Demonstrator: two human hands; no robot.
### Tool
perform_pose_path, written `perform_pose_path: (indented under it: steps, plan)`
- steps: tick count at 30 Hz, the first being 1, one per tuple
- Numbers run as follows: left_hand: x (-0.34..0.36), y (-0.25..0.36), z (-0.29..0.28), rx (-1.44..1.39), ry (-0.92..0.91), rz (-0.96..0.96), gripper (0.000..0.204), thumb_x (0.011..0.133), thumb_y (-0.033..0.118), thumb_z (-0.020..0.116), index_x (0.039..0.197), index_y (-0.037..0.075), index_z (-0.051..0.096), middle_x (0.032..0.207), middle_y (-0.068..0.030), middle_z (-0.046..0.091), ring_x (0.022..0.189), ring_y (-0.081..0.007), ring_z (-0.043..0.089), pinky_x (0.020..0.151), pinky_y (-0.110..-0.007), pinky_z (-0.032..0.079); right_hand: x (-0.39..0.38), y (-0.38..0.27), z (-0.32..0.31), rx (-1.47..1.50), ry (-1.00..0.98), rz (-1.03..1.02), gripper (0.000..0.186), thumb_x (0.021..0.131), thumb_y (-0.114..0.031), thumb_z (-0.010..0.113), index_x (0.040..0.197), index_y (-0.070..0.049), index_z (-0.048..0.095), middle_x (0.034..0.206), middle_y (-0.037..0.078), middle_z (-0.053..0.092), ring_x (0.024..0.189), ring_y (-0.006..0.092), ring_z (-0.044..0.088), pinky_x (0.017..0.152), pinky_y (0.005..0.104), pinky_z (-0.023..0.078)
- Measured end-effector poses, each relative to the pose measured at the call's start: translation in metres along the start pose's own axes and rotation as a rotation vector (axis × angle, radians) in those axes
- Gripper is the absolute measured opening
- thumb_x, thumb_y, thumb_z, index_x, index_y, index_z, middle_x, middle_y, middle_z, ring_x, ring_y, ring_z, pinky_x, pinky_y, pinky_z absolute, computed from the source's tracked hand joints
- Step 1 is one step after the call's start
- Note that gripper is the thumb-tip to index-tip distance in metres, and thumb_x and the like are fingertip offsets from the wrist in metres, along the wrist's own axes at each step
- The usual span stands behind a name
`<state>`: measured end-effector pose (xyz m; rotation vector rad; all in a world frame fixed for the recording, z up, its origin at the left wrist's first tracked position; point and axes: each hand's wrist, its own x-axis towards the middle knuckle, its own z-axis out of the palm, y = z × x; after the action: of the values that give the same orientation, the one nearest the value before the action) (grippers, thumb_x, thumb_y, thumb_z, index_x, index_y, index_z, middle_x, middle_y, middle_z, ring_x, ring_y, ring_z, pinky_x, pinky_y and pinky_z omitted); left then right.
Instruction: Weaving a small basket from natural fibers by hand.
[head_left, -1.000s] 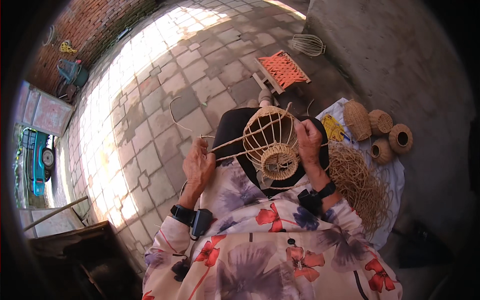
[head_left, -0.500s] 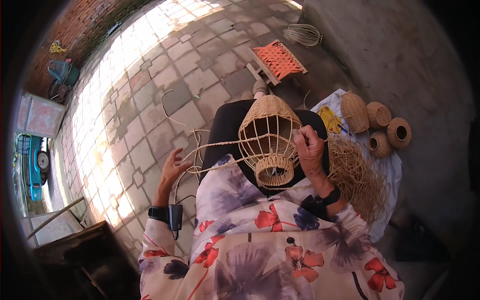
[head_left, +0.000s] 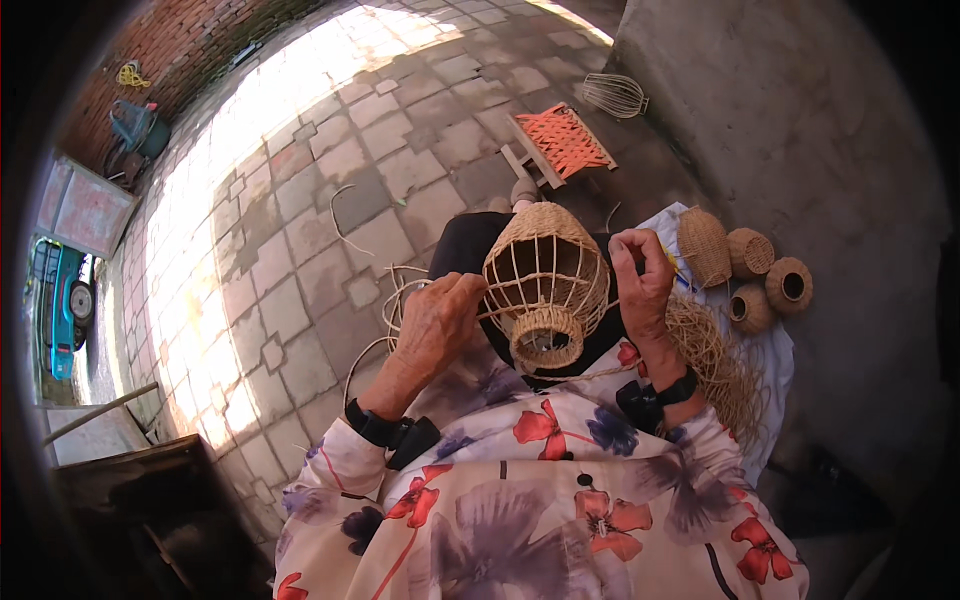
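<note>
A half-woven wicker basket (head_left: 545,280) with bare upright ribs and woven ends rests on my lap. My left hand (head_left: 435,325) pinches a long thin cane strand (head_left: 395,310) right beside the basket's left side. My right hand (head_left: 640,280) grips the basket's right side, fingers curled over the ribs. Both wrists carry dark bands.
Several finished small woven pots (head_left: 745,270) lie on a pale cloth (head_left: 770,350) at my right, beside a loose bundle of cane (head_left: 715,355). An orange woven stool (head_left: 560,140) and a bare wire frame (head_left: 612,93) stand farther off on the paved ground. A concrete wall rises at right.
My left hand has come back in from the far left, drawing the strand up against the basket. The basket has turned slightly in my right hand.
</note>
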<state>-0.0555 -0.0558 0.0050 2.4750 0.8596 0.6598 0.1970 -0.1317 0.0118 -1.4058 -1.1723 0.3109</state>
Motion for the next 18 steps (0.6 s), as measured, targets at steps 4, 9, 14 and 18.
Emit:
perform_pose_path:
  steps: [4, 9, 14, 18]
  plan:
    - [-0.056, -0.083, -0.018, 0.325, 0.065, -0.526, 0.013, 0.088, 0.015, 0.054, 0.093, 0.004, 0.060, 0.071, -0.0157, 0.061, 0.066, -0.0343, 0.062, 0.063, -0.043, 0.049, 0.008, -0.011, 0.007, -0.037, -0.109, -0.015, 0.007, 0.084, -0.003, 0.062, 0.090, -0.005, 0.060, 0.077, 0.002, 0.057, 0.066, 0.0115, 0.051, 0.064, 0.0250, 0.044]
    - [-0.091, -0.128, -0.035, 0.186, 0.229, -0.554, 0.021, 0.084, 0.022, 0.061, 0.089, 0.002, 0.063, 0.066, -0.0127, 0.063, 0.062, -0.0225, 0.064, 0.061, -0.034, 0.050, 0.028, -0.023, 0.037, -0.188, -0.428, -0.459, 0.014, 0.076, 0.001, 0.063, 0.088, -0.006, 0.062, 0.082, 0.007, 0.063, 0.077, 0.0220, 0.060, 0.071, 0.0320, 0.047]
    - [-0.039, -0.070, -0.042, -0.609, 0.068, -0.775, 0.017, 0.088, 0.020, 0.062, 0.092, 0.004, 0.062, 0.077, -0.0061, 0.065, 0.069, -0.0127, 0.063, 0.059, -0.026, 0.050, 0.044, -0.016, 0.055, -0.295, -0.487, -0.748, 0.013, 0.070, -0.006, 0.065, 0.083, -0.009, 0.064, 0.077, 0.009, 0.064, 0.077, 0.0273, 0.061, 0.066, 0.0385, 0.046]
    - [0.003, -0.029, -0.036, -1.272, -0.025, -0.752, 0.011, 0.093, 0.017, 0.060, 0.095, 0.006, 0.059, 0.081, -0.0040, 0.065, 0.070, -0.0092, 0.064, 0.061, -0.020, 0.053, 0.039, -0.009, 0.052, -0.322, -0.416, -0.608, 0.011, 0.071, -0.006, 0.063, 0.082, -0.009, 0.063, 0.067, 0.009, 0.061, 0.065, 0.0276, 0.061, 0.063, 0.0378, 0.045]
